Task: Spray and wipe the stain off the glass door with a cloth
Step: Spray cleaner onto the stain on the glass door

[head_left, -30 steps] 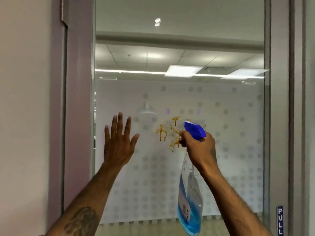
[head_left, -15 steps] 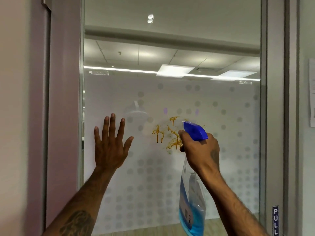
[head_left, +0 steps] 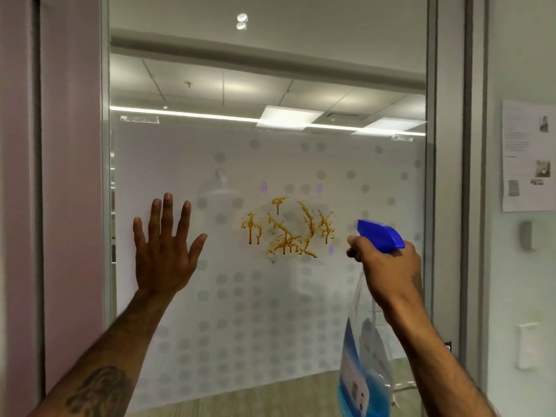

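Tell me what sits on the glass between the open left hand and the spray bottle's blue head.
Head view: the brown stain lies between the left hand and the spray bottle.

Grey metal frame (head_left: 448, 176). Printed notice (head_left: 528, 156) taped to pale right wall (head_left: 520, 55). Beyond: lit ceiling panels (head_left: 288, 117), wood-look floor (head_left: 270, 395).

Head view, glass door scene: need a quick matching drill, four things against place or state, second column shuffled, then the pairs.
Things:
1. left hand
2. right hand
3. brown-orange dripping stain
4. white printed paper notice

Place or state:
A. on the wall right of the door frame
B. open, fingers spread, at the frosted glass door
C. on the glass between the two hands
D. gripping the clear spray bottle with the blue trigger head

Pairs: 1-B, 2-D, 3-C, 4-A
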Demonstrator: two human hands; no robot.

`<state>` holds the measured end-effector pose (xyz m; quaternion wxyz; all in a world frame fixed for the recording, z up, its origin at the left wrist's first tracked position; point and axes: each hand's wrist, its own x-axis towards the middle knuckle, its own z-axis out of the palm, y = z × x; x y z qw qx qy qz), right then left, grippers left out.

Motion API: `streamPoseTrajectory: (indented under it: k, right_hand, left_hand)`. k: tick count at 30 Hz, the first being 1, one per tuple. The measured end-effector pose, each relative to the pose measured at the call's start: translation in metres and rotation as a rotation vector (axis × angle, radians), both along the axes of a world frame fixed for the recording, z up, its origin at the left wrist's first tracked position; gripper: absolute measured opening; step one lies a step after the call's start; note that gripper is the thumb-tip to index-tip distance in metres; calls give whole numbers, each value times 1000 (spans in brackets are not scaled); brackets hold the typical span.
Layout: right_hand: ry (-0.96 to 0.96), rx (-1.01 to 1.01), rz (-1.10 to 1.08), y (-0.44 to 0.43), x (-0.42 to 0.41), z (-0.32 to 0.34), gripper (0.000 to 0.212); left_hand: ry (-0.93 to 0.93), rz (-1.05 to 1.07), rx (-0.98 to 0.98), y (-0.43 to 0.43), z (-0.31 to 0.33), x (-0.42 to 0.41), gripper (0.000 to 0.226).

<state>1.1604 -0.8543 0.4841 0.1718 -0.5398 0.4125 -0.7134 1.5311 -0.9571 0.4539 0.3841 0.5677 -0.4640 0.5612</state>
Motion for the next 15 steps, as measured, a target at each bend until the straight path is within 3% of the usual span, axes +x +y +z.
streamPoseTrajectory:
  k: [6, 15]
  right_hand:
    - [-23, 79, -28, -8, -15, -14, 24]
    - [-36, 58, 68, -10, -17, -25, 10]
  left_hand:
    - [8, -17, 6, 1, 1, 0, 79]
    - [30, -11, 48, 5, 2, -2, 79]
